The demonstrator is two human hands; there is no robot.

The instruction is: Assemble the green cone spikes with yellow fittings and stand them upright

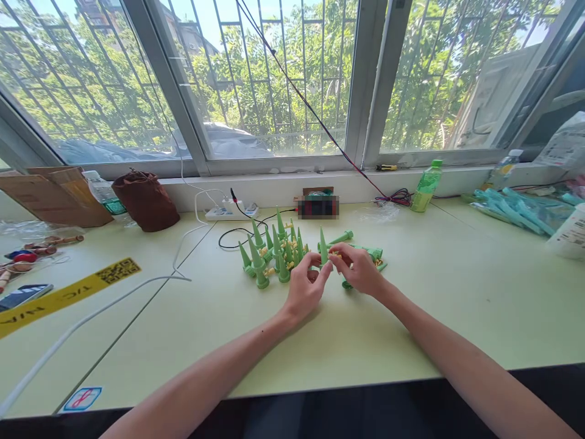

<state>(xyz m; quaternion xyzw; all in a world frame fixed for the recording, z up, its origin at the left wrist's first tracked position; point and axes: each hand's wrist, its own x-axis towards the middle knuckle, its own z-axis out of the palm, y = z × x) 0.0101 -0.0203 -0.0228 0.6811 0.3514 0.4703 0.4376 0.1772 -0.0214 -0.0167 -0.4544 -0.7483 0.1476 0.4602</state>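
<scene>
Between my fingers a green plastic watering spike [323,247] stands upright, its pointed tip up. My left hand [307,285] grips it low down from the left side. From the right, my right hand [359,268] pinches a small yellow valve piece [336,256] against the spike's side; the fingers partly hide where the two meet. Left of my hands, several green spikes [258,262] with yellow side pieces stand in a cluster on the table. Other green spikes [368,250] lie on their sides behind and beside my right hand, with small yellow pieces [379,262] among them.
At the back are a power strip [231,210], a brown drawstring bag [145,200], a cardboard box [55,195] and a green bottle [426,186]. Teal plastic items [512,210] lie at the right. A white cable [91,317] crosses the table's left part.
</scene>
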